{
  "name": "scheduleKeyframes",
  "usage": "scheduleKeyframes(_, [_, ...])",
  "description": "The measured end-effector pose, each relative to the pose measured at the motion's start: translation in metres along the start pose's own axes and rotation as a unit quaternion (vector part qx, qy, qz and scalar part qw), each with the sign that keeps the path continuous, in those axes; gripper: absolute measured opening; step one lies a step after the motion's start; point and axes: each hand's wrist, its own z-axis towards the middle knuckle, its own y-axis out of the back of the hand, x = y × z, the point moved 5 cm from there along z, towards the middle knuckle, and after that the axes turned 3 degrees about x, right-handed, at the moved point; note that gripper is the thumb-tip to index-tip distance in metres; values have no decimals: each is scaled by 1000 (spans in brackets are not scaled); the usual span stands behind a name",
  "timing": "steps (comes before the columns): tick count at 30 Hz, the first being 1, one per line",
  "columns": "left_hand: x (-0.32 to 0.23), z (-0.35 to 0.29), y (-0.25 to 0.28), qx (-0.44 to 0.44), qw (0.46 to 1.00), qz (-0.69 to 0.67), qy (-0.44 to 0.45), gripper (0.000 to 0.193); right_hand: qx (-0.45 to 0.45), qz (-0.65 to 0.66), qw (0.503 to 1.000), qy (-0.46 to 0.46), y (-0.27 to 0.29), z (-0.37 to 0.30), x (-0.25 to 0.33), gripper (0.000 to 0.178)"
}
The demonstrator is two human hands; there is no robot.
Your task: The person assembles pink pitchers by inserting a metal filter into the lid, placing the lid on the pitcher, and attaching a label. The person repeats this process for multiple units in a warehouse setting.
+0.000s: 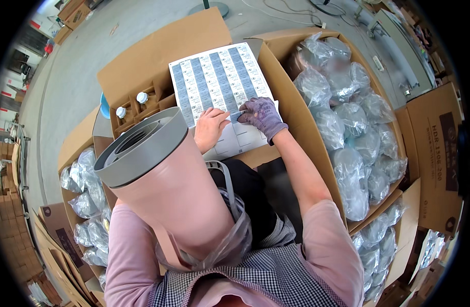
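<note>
A sheet of labels (219, 77), striped white and grey-blue, lies over an open cardboard box ahead of me. Its near part is bare white backing (240, 137). My bare left hand (210, 129) has curled fingers pressed together at the edge where the labels end. Beside it, my right hand (263, 117), in a purple-grey work glove, pinches the same edge; the fingertips partly hide what they grip. Leaning against my left arm is a large pink tumbler (178, 199) with a grey lid (137, 146) and a side handle. A clear plastic bag (235, 240) is bunched around its base.
Cardboard dividers (155, 102) hold white-capped bottles (142, 97) at the left. A long carton (306, 130) of plastic-wrapped items (353, 120) stands to my right. More wrapped items (89, 189) fill a box at the left. A closed carton (434, 163) stands far right.
</note>
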Motion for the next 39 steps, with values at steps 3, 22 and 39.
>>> scheduleKeyframes(3, [-3,-4,-5,-15,995,65,-72,22,17,30,999,-17,-6,-1,1,37])
scheduleKeyframes(22, [14,0,22,-21,875,-422,237,1,212,189,959,4,7,-27,5,100])
scheduleKeyframes(39, [-120,-103,290,-232,840,-441,215,11,89,303,920,233,181,-25,256,41])
